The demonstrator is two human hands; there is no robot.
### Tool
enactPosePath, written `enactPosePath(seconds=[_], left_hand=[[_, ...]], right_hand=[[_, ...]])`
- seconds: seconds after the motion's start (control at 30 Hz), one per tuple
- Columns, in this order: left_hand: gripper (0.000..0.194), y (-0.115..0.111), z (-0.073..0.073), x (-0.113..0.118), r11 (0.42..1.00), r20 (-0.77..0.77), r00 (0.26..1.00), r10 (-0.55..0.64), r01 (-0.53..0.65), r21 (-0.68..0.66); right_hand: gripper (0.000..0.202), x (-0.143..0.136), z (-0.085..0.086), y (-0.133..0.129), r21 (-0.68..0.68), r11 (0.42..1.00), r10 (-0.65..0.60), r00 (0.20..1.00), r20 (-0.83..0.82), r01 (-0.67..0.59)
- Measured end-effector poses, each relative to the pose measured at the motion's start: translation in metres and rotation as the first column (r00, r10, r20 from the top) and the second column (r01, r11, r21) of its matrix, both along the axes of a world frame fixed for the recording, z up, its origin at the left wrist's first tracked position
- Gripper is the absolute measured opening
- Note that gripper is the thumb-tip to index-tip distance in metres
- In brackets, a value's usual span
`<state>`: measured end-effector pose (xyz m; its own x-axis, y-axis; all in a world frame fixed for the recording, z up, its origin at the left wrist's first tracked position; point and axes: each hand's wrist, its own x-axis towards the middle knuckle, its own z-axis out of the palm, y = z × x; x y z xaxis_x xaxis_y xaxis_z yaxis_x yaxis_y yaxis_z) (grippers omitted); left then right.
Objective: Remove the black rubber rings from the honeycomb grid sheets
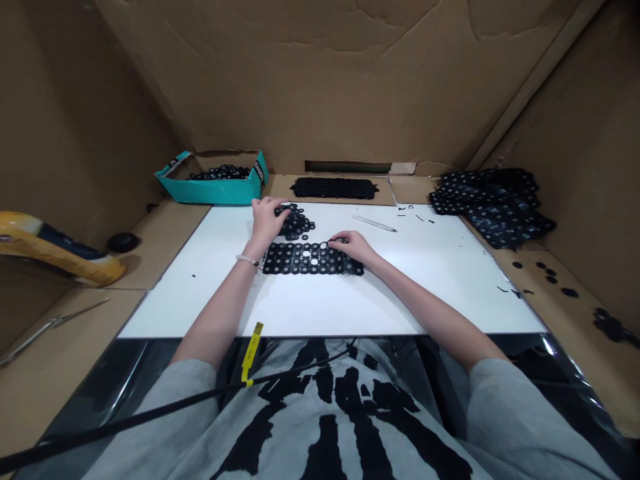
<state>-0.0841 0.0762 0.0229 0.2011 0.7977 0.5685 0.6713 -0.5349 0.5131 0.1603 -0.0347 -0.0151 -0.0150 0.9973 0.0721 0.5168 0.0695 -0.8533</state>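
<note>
My left hand (267,219) reaches over the left side of a loose pile of small black rings (296,223), fingers stretched and thumb apart, with nothing visible held. My right hand (354,245) is closed in a pinch on a small black ring (331,243), at the back edge of a flat black sheet of joined rings (290,260). White shows through the sheet's holes, with two larger white gaps near its middle. One loose ring (305,237) lies between the pile and the sheet.
A teal box (215,192) holds more black rings. Behind the white board (320,307) lies a stack of black strips (334,188). A white pen (375,223), black dotted sheets (493,203), tweezers (55,323) and a yellow bottle (60,250) surround the work. A tagged cable (200,397) crosses in front.
</note>
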Motion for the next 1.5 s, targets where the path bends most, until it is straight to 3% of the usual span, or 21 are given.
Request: enactPosePath(seconds=[0.07, 0.13, 0.2, 0.23, 0.4, 0.53, 0.67, 0.77, 0.83, 0.93, 1.1, 1.3, 1.5], left_hand=[[0.022, -0.012, 0.008, 0.011, 0.975, -0.061, 0.975, -0.215, 0.211, -0.07], [0.026, -0.026, 0.013, 0.024, 0.879, -0.12, 0.885, -0.451, 0.416, -0.233], [0.032, -0.039, 0.012, 0.035, 0.782, -0.157, 0.796, -0.585, 0.502, -0.369], [0.035, -0.044, 0.01, 0.04, 0.762, -0.172, 0.776, -0.606, 0.505, -0.406], [0.046, -0.044, -0.006, 0.046, 0.769, -0.198, 0.783, -0.59, 0.47, -0.433], [0.04, -0.033, -0.006, 0.037, 0.739, -0.187, 0.758, -0.625, 0.497, -0.454], [0.031, -0.03, -0.001, 0.033, 0.653, -0.112, 0.742, -0.661, 0.495, -0.574], [0.027, -0.034, 0.0, 0.037, 0.635, -0.079, 0.731, -0.678, 0.528, -0.564], [0.026, -0.036, -0.001, 0.04, 0.632, -0.079, 0.713, -0.696, 0.558, -0.538], [0.025, -0.038, 0.0, 0.042, 0.648, -0.099, 0.705, -0.702, 0.574, -0.5], [0.024, -0.036, 0.001, 0.039, 0.813, -0.172, 0.808, -0.564, 0.506, -0.288], [0.027, -0.04, -0.005, 0.044, 0.776, -0.212, 0.763, -0.61, 0.522, -0.353], [0.027, -0.042, -0.003, 0.047, 0.739, -0.071, 0.79, -0.609, 0.532, -0.413]], right_hand=[[0.028, 0.001, 0.0, 0.0, -0.003, 1.0, 0.025, 1.0, 0.01, -0.025], [0.029, 0.003, 0.0, 0.001, 0.011, 0.998, 0.062, 0.998, -0.002, -0.062], [0.033, 0.005, 0.0, 0.001, 0.037, 0.994, 0.1, 0.994, -0.044, -0.099], [0.036, 0.006, -0.001, 0.001, 0.048, 0.992, 0.117, 0.991, -0.071, -0.113], [0.043, 0.007, -0.001, 0.0, 0.046, 0.989, 0.15, 0.972, -0.182, -0.144], [0.042, 0.011, 0.005, 0.0, 0.031, 0.988, 0.156, 0.969, -0.19, -0.153], [0.036, 0.03, 0.017, 0.004, -0.032, 0.971, 0.237, 0.972, 0.005, -0.236], [0.029, 0.043, 0.025, 0.003, -0.071, 0.952, 0.306, 0.926, 0.221, -0.298], [0.031, 0.041, 0.028, 0.001, -0.006, 0.951, 0.303, 0.929, 0.213, -0.308], [0.033, 0.024, 0.024, -0.003, 0.068, 0.95, 0.295, 0.948, 0.118, -0.304], [0.027, 0.0, 0.008, -0.002, 0.081, 0.975, 0.19, 0.964, 0.188, -0.208], [0.03, 0.002, 0.0, -0.001, 0.133, 0.965, 0.225, 0.974, 0.034, -0.227], [0.032, -0.002, 0.0, -0.004, 0.082, 0.979, 0.185, 0.981, 0.057, -0.189]])
